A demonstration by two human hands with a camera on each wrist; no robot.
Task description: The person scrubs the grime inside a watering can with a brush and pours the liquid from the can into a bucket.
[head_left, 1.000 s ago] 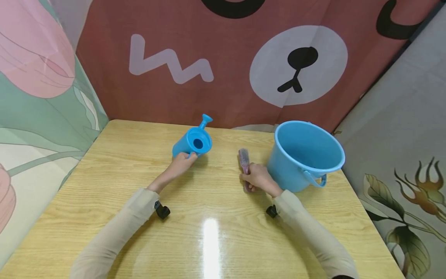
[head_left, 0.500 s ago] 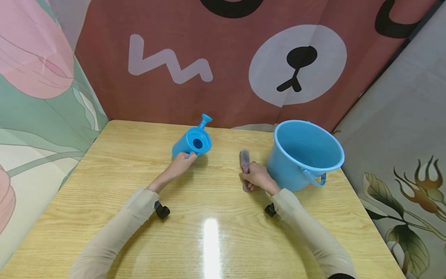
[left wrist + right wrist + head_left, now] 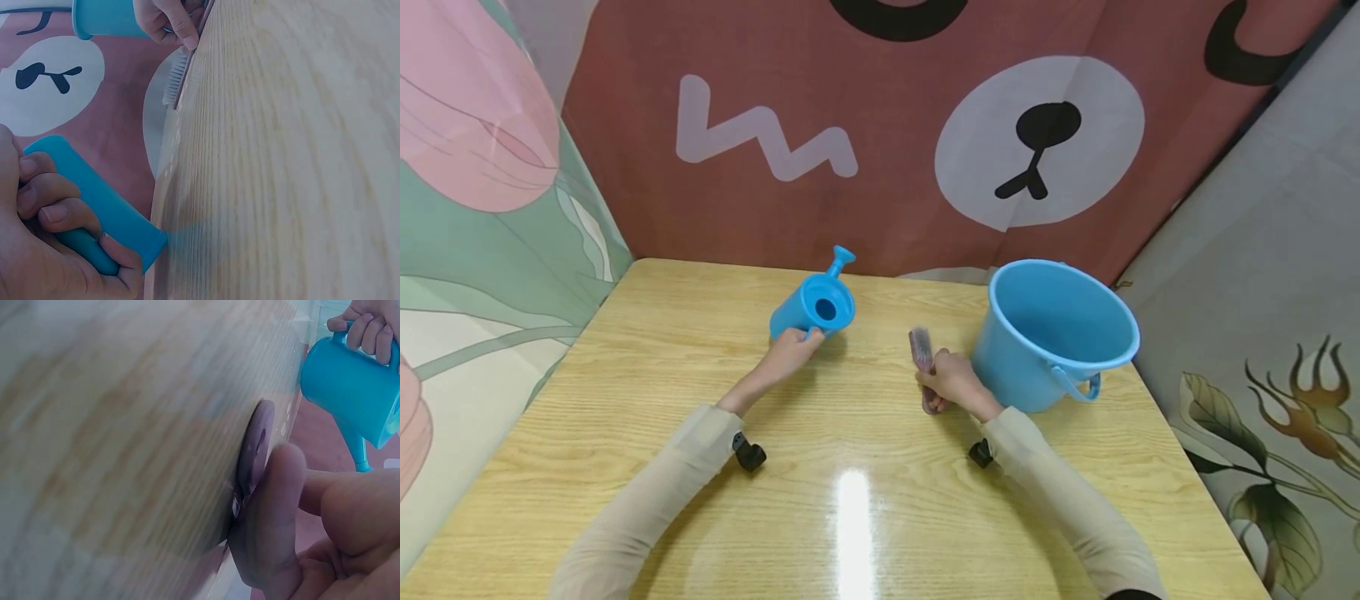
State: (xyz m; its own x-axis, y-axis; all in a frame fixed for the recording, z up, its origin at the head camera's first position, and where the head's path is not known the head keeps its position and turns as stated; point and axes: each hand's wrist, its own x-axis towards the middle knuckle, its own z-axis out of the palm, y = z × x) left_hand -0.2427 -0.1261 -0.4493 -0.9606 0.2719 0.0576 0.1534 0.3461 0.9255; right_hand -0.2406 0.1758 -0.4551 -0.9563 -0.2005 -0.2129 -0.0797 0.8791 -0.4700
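Note:
A blue watering can (image 3: 796, 312) leans tilted at the table's middle left, its spout pointing to the back. My left hand (image 3: 788, 353) grips its handle; in the left wrist view the fingers of the left hand (image 3: 56, 231) curl round that handle. To the right, my right hand (image 3: 957, 382) holds a purple brush (image 3: 921, 350) by its handle, bristles up and pointing away. The right wrist view has the brush handle (image 3: 255, 450) low against the wood, beside the thumb. Part of the handle is hidden by the fingers.
A large light-blue bucket (image 3: 1026, 358) stands just right of my right hand, its handle hanging at the front. Behind the wooden table (image 3: 775, 517) hangs a red-brown cloth with a bear's face; patterned cloths hang at both sides.
The far, bristled end of the brush has swung a little to the left and nearer, still in my right hand. My left hand and the watering can have hardly moved.

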